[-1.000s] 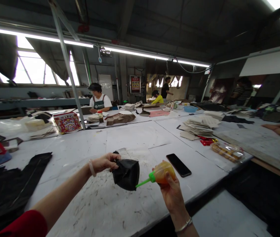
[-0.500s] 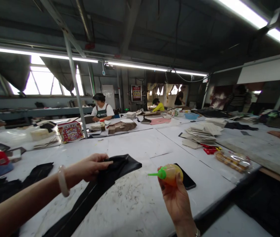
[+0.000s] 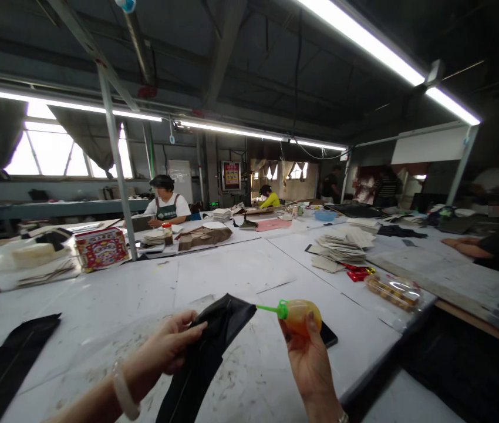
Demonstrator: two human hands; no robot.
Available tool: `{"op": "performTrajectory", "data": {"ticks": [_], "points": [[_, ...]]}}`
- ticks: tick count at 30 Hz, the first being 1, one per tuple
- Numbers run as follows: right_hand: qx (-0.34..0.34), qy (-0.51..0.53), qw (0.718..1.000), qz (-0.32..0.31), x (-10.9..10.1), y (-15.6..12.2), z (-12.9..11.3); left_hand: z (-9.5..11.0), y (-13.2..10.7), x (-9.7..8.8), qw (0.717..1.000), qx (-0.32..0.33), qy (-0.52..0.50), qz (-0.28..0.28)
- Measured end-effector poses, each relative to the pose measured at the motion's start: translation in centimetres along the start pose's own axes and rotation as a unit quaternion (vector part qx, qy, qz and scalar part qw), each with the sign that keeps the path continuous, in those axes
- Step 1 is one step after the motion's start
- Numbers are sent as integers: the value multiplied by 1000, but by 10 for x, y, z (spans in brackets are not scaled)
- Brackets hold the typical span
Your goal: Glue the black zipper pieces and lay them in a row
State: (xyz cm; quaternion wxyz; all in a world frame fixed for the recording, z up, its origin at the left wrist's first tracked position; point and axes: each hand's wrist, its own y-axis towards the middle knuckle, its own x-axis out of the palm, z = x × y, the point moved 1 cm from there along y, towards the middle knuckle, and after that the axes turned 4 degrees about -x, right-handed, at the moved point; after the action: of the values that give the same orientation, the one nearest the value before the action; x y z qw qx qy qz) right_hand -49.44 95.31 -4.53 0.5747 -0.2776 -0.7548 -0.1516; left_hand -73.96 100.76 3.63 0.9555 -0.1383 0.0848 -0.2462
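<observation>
My left hand [image 3: 174,339] is closed, pinching a piece of black fabric [image 3: 214,335] near its upper end; a long strip of it hangs down toward me. In my right hand [image 3: 309,364] is a squeeze bottle [image 3: 301,316] with amber liquid, lying sideways, fingers wrapped round it. Its thin green nozzle [image 3: 269,308] points left, and the tip is at the fabric's right corner; whether they touch I cannot tell. Partly hidden behind the right hand, a black phone [image 3: 329,336] lies on the white table [image 3: 240,258].
More black fabric [image 3: 16,358] lies at the left. Stacked pale sheets [image 3: 341,244], red-handled scissors [image 3: 357,273] and a clear food pack [image 3: 393,292] sit to the right. A metal post [image 3: 117,170] rises beside a red patterned box [image 3: 101,248]. Co-workers sit around the far tables.
The view has turned somewhat to the right. My hands have come closer together, bringing the fabric's corner to the nozzle tip. Both hands keep their holds.
</observation>
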Motion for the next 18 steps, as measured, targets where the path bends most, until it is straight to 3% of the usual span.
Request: {"op": "performTrajectory", "data": {"ticks": [18], "points": [[-70,-71,995,-23,-14,6,7,-9,17,10,999,6,-37,-11]]}}
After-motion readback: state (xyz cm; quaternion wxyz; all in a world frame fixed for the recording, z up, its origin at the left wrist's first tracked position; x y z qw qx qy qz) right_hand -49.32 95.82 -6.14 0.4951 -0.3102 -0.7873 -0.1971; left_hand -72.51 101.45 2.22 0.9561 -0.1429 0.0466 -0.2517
